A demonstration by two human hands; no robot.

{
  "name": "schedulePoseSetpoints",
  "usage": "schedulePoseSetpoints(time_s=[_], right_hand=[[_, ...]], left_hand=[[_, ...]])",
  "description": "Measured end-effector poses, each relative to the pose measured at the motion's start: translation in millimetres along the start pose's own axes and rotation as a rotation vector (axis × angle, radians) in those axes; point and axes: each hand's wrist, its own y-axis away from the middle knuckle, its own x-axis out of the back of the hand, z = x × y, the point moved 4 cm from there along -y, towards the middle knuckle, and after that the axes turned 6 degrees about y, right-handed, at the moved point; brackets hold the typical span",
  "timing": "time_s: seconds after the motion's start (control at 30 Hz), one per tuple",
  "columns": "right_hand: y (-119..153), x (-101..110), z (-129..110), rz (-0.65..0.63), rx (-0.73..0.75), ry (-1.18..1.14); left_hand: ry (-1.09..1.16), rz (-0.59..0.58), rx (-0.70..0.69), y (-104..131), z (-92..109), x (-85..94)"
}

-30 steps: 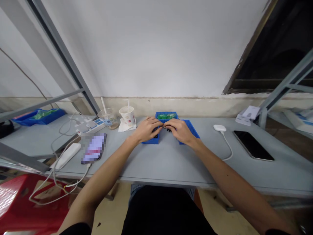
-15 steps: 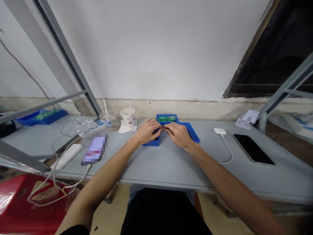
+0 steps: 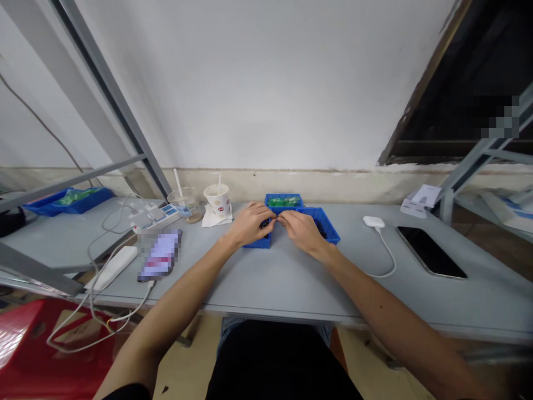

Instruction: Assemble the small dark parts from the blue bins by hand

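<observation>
My left hand (image 3: 252, 223) and my right hand (image 3: 301, 230) meet fingertip to fingertip over the grey table. Both are closed in a pinch, and whatever sits between the fingertips is too small to name. Under my left hand is a blue bin (image 3: 259, 243) with small dark parts in it, partly hidden by the hand. Beside and behind my right hand stands a second blue bin (image 3: 330, 225), also holding small dark pieces. A third blue bin (image 3: 283, 196) with green pieces is at the back, by the wall.
Left of the bins stand a paper cup (image 3: 217, 200) and a clear plastic cup (image 3: 186, 204), both with straws. A power strip (image 3: 156, 217), cables and a blurred phone (image 3: 161, 254) lie further left. To the right are a white earbud case (image 3: 373, 222) and a black phone (image 3: 431, 251).
My hands stay together in nearly the same place. The right fingers have closed in slightly, and the small piece glimpsed between the fingertips is now harder to see.
</observation>
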Motion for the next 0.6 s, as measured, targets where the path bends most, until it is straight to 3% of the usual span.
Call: schedulePoseSetpoints(time_s=[0.2,0.6], right_hand=[[-0.6,6.2,-4.1,0.013,-0.019,-0.045],[0.7,3.9,-5.5,0.041,0.063,0.002]], left_hand=[[-0.030,0.042,0.050,-0.2,-2.2,2.7],[0.013,0.056,-0.002,-0.6,1.7,2.3]])
